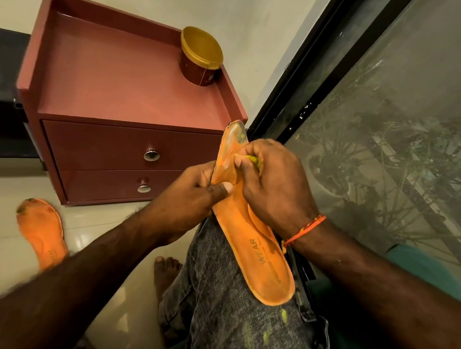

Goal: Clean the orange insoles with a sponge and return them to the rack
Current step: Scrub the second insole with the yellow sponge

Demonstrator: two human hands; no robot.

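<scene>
The left hand pinched the orange insole steady across the knee, so the right hand's grip could press the yellow sponge near its soiled toe. A second insole lay on the floor, far left.

text: "WEAR" | on: orange insole, heel half, nearer the person than the red cabinet | jar label on cabinet: unreadable

A reddish-brown cabinet with two drawers and round metal knobs is set on a glossy cream tiled floor against a pale wall. On the right, a black-framed window is seen, with foliage dimly shown behind dusty glass.
</scene>
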